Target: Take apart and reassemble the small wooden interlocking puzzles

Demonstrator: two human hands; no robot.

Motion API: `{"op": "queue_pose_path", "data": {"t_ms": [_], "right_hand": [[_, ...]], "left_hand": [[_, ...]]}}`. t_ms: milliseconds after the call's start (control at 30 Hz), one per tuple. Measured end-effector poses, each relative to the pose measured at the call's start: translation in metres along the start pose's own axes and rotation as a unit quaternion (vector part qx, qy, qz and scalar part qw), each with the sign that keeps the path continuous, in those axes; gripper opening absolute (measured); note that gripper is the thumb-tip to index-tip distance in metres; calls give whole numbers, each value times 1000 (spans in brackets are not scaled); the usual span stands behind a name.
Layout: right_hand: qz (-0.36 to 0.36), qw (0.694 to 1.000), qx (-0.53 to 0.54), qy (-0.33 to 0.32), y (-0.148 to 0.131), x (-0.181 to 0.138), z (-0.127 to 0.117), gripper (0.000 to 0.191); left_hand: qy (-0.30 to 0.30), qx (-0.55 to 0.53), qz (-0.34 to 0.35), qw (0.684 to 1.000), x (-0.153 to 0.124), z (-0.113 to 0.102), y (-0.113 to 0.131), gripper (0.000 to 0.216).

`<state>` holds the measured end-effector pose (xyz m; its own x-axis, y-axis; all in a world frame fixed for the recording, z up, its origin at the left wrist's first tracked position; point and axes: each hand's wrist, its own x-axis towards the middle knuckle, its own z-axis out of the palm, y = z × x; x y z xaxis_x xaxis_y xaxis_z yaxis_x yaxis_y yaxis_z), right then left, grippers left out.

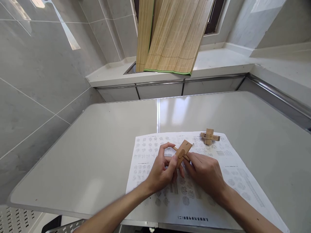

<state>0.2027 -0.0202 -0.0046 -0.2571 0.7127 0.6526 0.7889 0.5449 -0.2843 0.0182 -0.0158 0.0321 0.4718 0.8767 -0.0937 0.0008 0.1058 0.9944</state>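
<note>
Above the printed sheet, a light wooden puzzle block (184,150) with a rounded inlay on its face is tilted up between both hands. My left hand (166,166) grips it from the left, thumb on the front face and index finger behind its upper part. From the right, my right hand (204,171) has its fingers closed at the block's side, where a thin wooden piece (186,157) sticks out. Much of that thin piece is hidden by the fingers. Farther back stands an assembled cross-shaped wooden puzzle (209,136) with dark markings, untouched.
Under the hands, a large white instruction sheet (143,174) with small diagrams lies on the pale folding table (73,161). A metal seam (158,113) divides the tabletop. Behind are a white ledge (213,60) and a hanging bamboo mat (175,38); a tiled wall (48,71) stands left.
</note>
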Motion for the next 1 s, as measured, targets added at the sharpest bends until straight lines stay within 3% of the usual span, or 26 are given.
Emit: {"op": "queue_pose_path", "data": {"t_ms": [367, 667, 1000], "right_hand": [[6, 1000, 19, 6, 3, -4, 4, 32], [3, 998, 56, 2, 3, -6, 3, 24], [6, 997, 63, -39, 3, -5, 5, 22]], "left_hand": [[10, 15, 19, 1000, 0, 2, -3, 71], [29, -36, -8, 999, 1, 4, -1, 74], [69, 5, -2, 998, 3, 3, -5, 69]]}}
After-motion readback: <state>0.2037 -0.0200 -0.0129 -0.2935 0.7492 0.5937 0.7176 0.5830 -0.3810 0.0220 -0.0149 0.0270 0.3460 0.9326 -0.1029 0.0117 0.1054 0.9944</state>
